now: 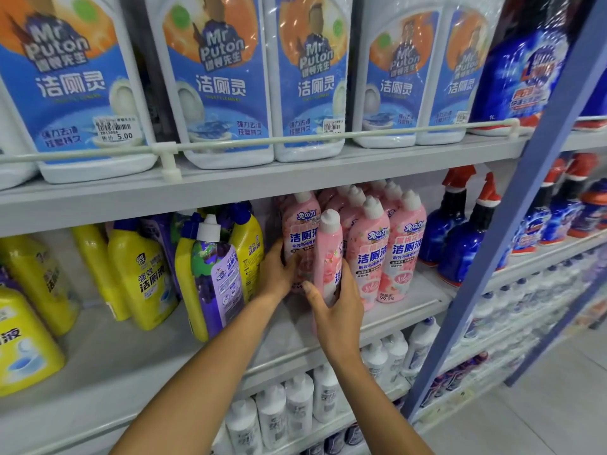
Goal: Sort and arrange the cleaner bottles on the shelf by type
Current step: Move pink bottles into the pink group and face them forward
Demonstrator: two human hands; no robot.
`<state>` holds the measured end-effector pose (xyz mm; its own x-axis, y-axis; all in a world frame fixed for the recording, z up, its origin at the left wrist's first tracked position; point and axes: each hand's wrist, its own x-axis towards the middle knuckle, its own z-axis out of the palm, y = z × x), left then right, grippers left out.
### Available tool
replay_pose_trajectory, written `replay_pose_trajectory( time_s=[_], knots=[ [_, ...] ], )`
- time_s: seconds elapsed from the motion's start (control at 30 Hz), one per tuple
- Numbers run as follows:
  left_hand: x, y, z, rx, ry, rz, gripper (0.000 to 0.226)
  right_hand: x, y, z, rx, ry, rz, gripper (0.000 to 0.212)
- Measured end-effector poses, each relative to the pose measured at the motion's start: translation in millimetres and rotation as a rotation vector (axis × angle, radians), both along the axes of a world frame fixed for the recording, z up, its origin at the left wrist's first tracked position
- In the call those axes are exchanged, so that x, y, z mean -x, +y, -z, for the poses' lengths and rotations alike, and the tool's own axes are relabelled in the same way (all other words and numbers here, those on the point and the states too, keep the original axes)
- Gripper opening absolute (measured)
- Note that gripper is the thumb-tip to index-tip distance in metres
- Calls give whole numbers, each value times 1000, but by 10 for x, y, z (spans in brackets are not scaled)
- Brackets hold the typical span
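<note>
Bases hidden: left hand (277,272) grips rear pink bottle (300,226), right hand (340,310) front bottle (328,251).

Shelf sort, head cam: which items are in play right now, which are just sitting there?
In play: left hand holding left pink bottle; right hand gripping front pink bottle; purple bottle among yellow bottles.
Sitting there: Mr Puton jugs, blue spray bottles, white bottles on the lower shelf.

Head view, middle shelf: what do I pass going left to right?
Yellow bottles → purple bottle with a white cap → left hand → pink bottles, one gripped by the right hand → blue spray bottles with red triggers.
</note>
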<state>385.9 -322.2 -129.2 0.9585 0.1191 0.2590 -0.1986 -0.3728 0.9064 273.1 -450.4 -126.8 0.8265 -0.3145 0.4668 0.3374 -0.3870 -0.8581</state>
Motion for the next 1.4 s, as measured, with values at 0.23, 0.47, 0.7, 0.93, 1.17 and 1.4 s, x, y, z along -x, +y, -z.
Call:
replay_pose_trajectory(
  time_s=[0.23,0.47,0.7,0.93,1.17,1.4],
  knots=[
    [162,-113,-127,-30,6,-75,27,7,48,-12,-2,-33,50,76],
    [201,-173,-173,-29,24,-86,25,9,68,-22,-13,-35,46,75],
    [134,-26,-100,-64,93,-2,55,34,104,-6,-9,-35,57,76],
    [652,118,-332,108,102,38,73,218,100,-4,133,-89,8,67],
    [1201,323,-416,311,96,167,72,-129,302,2,122,-13,122,68],
    [1922,927,-656,457,32,304,58,-396,404,-28,97,-21,169,56]
  ],
)
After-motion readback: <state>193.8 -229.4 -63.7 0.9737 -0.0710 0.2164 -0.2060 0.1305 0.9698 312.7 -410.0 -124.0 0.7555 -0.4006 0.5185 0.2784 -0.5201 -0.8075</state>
